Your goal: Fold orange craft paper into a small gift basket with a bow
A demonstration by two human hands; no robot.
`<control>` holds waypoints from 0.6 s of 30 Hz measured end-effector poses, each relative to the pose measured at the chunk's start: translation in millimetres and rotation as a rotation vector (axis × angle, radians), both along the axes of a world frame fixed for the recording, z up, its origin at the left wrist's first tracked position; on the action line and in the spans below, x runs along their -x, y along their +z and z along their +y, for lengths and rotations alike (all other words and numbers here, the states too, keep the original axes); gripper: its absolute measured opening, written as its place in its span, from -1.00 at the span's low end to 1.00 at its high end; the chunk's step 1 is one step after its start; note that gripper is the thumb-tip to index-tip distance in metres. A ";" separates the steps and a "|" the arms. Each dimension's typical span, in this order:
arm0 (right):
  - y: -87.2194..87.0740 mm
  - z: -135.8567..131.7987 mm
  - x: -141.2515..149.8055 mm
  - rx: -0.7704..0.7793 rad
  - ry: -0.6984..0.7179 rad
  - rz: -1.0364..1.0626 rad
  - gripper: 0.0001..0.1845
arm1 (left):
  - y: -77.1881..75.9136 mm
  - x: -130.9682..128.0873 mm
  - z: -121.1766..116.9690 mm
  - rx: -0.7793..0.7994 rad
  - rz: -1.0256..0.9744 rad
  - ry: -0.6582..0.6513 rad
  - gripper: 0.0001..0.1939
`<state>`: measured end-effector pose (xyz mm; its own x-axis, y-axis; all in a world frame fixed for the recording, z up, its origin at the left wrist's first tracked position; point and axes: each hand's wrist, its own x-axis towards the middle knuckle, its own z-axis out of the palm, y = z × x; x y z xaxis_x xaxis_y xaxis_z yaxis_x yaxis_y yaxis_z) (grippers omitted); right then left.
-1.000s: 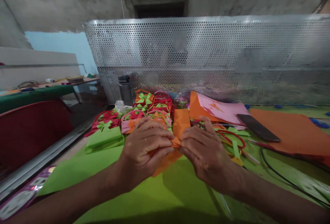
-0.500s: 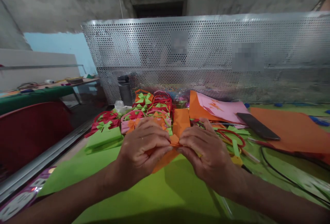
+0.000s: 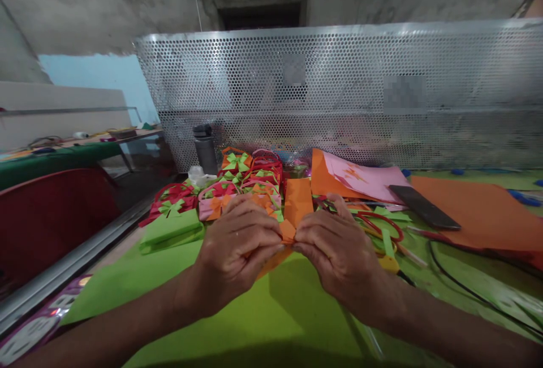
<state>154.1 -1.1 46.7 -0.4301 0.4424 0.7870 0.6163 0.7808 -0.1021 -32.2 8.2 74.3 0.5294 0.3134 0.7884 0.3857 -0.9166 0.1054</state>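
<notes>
My left hand [image 3: 237,249] and my right hand [image 3: 339,252] meet at the middle of the table, fingers pinched on a small folded piece of orange paper [image 3: 288,231]. More of the orange paper hangs below my left fingers. The hands hover over a lime-green sheet [image 3: 237,323] spread on the table. Just behind them an orange paper box [image 3: 298,199] stands upright.
A heap of small paper baskets with bows [image 3: 237,178] lies behind my hands, a green folded piece [image 3: 169,226] to the left. Pink and orange sheets [image 3: 369,178], a dark phone [image 3: 424,208], paper strips [image 3: 382,229] and a black cable [image 3: 458,286] lie right. A grey bottle [image 3: 206,147] stands before a perforated metal screen [image 3: 382,91].
Both hands stayed together on the orange paper, fingers shifting slightly as they press the fold. The view has tilted a little.
</notes>
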 end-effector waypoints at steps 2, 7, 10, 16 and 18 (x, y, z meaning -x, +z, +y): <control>0.3 -1.1 0.5 -0.001 0.000 -0.011 -0.85 | -0.5 -0.5 0.5 0.009 -0.006 -0.007 -0.87; 0.6 -2.0 2.2 -0.013 -0.024 -0.035 -0.80 | -3.0 -2.3 1.8 0.042 -0.050 -0.015 -0.87; -0.4 -0.9 2.8 -0.015 -0.028 -0.069 -0.79 | -4.9 -1.6 2.3 0.072 -0.086 0.027 -0.91; -2.0 1.0 2.4 -0.010 -0.028 -0.081 -0.79 | -5.0 1.9 5.0 0.196 -0.013 0.052 -0.90; -2.1 1.0 1.8 -0.014 -0.022 -0.097 -0.78 | -4.5 1.6 6.2 0.248 -0.008 0.020 -0.96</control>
